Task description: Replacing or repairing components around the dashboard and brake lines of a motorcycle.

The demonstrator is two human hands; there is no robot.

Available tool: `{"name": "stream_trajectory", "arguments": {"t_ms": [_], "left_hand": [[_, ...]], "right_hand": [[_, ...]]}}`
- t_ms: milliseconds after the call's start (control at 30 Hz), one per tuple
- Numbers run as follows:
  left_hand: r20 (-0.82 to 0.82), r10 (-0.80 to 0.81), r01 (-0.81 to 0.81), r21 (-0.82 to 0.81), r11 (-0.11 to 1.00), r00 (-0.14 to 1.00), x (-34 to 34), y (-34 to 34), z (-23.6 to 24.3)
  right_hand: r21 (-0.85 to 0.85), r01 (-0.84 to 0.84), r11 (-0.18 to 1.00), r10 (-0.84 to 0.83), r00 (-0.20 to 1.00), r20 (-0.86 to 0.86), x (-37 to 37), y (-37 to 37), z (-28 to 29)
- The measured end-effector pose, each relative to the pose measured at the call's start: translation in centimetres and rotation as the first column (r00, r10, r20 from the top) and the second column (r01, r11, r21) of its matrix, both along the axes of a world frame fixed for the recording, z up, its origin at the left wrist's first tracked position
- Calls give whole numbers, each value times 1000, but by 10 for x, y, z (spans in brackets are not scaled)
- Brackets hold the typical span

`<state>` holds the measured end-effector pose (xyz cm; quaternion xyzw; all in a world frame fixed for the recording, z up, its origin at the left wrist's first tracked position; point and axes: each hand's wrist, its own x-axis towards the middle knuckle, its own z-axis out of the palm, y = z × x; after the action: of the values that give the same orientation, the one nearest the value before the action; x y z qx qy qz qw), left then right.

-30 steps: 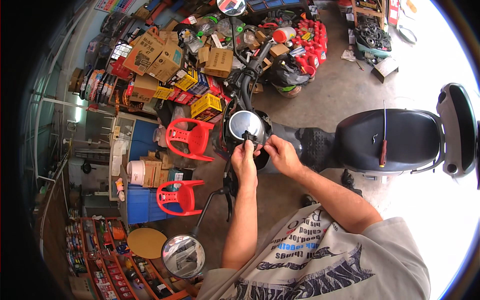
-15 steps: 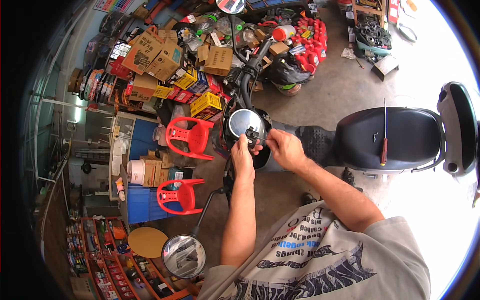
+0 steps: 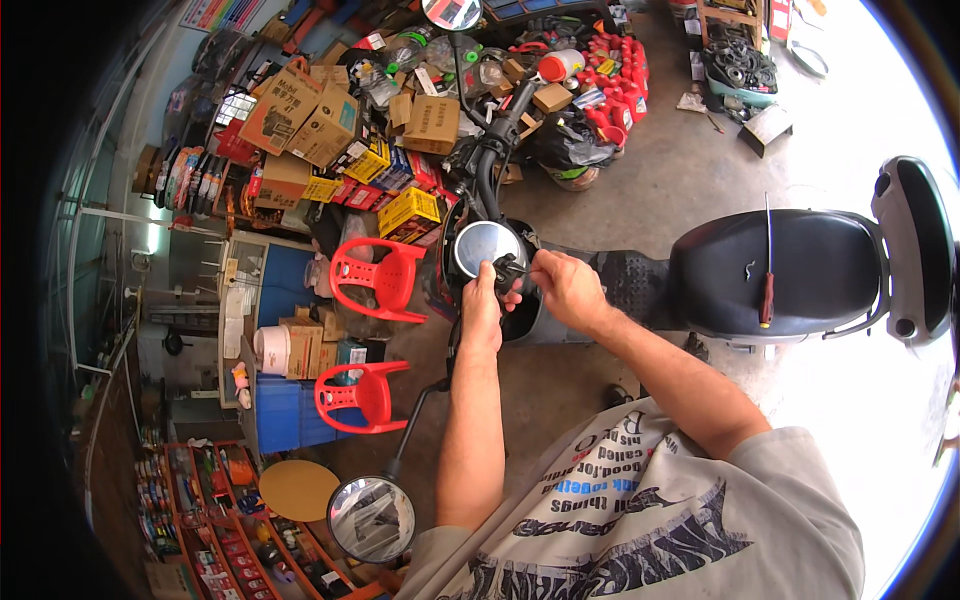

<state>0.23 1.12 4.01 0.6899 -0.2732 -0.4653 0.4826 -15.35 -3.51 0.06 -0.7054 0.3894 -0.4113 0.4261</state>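
My left hand (image 3: 484, 308) grips a small black part (image 3: 508, 270), thumb on top and fingers curled beneath. The part sits at the edge of a round, shiny gauge-like disc (image 3: 486, 247) on the front of a scooter. Close on its right, my right hand (image 3: 570, 287) is closed in a pinch at the part's side. A thin dark piece seems to run between the two hands, but what my right fingers hold is too small to name. On the black scooter seat (image 3: 720, 275) lies a long screwdriver (image 3: 767, 285) with a reddish-brown handle, and beside it a small bent metal piece (image 3: 749, 271).
The handlebar (image 3: 490, 165) runs away from me, with a mirror (image 3: 372, 518) on its near side. Two red plastic chairs (image 3: 378, 282) stand to the left. Cardboard boxes (image 3: 432, 123) and red bottles (image 3: 622, 90) are heaped at the back. Shelves (image 3: 225, 515) stand near left.
Both hands stay at the black part; the right hand has shifted very slightly toward it. The whole view has moved a little. The screwdriver still lies on the seat.
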Motion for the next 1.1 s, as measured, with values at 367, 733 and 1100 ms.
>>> {"name": "stream_trajectory", "arguments": {"t_ms": [367, 733, 1100], "left_hand": [[121, -26, 27, -4, 1000, 992, -8, -8, -8], [247, -42, 33, 42, 999, 968, -20, -14, -7], [249, -57, 45, 53, 998, 967, -25, -17, -3]], "right_hand": [[3, -5, 1000, 5, 993, -117, -2, -4, 12], [72, 12, 997, -4, 995, -101, -6, 0, 0], [75, -2, 997, 9, 996, -91, -8, 2, -15]]}}
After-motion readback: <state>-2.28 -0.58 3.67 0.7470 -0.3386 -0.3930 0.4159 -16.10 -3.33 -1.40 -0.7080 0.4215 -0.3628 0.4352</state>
